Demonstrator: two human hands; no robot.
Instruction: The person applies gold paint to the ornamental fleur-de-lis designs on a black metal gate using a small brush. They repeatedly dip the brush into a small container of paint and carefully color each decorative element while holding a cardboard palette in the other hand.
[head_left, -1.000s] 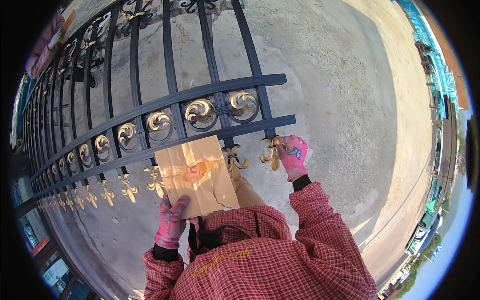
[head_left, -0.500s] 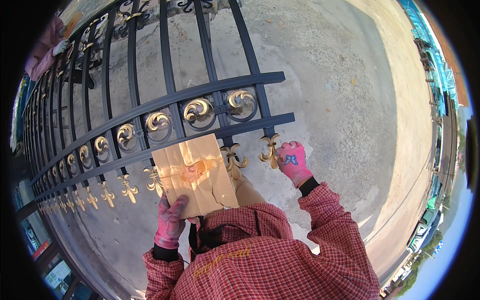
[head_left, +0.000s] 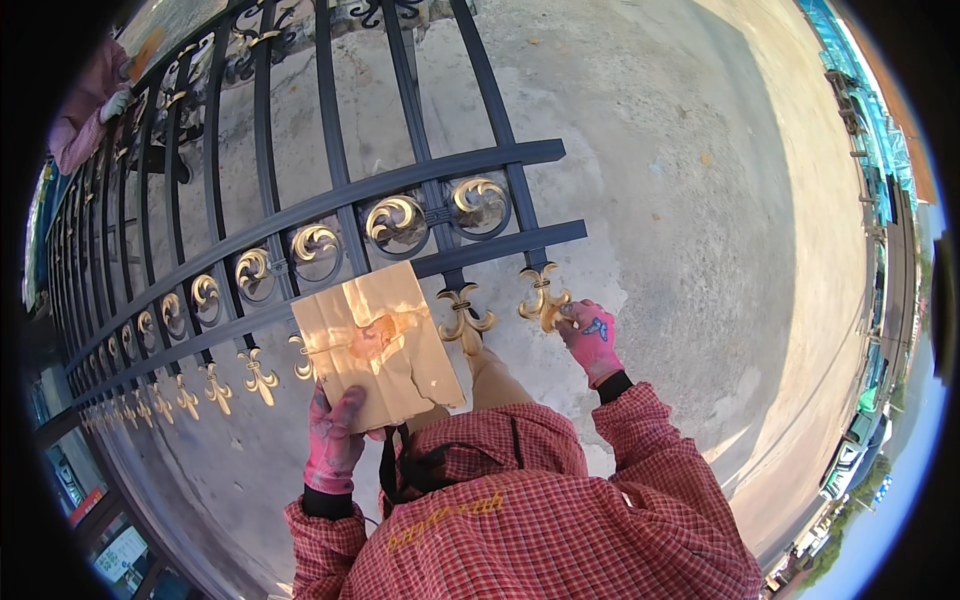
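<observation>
A flat piece of brown cardboard (head_left: 398,375) with an orange-gold smear in its middle is gripped at its lower left by my left hand (head_left: 335,440), in a stained pink glove. My right hand (head_left: 592,338), in a pink glove with a blue butterfly mark, has its fingers pinched at the right side of the last gold spear-point finial (head_left: 543,300). Whatever is between those fingers is hidden. The finial sits at the end of a dark metal fence panel (head_left: 440,262). Left of it is another gold finial (head_left: 466,322), just beyond the cardboard's edge.
More gold finials (head_left: 262,378) and gold scrolls in rings (head_left: 394,220) run along the fence to the left. At the far left another person's gloved hand (head_left: 118,103) is at the fence. Concrete ground (head_left: 680,240) lies under and beyond the panel.
My right hand has moved slightly down and turned, its fingertips now against the finial's side tip. The cardboard has shifted a little to the left with my left hand.
</observation>
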